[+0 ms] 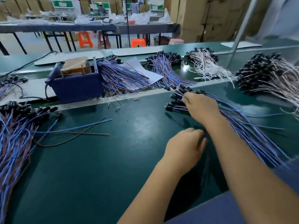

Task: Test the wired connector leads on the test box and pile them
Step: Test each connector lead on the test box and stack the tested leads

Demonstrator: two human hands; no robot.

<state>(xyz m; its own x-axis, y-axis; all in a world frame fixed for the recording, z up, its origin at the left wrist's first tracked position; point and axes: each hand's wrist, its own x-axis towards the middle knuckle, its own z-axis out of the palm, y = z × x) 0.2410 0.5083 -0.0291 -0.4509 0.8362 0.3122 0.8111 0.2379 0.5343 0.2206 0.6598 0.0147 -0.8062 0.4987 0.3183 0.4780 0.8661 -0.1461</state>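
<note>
Forearms, two, bare, reaching from the near right edge. Tabletop (113,175), green. Lead pile (14,136), blue and brown wires with black connectors, at left edge. Lead bundle (252,135), fanned along right side. Test box (77,88), dark blue, at far left-centre, further leads heaped beside it. Right hand (202,107): grip closed, pinching wires at the bundle's connector end. Left hand (186,147): fingers curled near the tabletop's middle; what it grips, cannot tell, blurred.

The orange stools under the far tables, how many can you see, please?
2: one orange stool left of centre, another to its right. More may be hidden.
</note>
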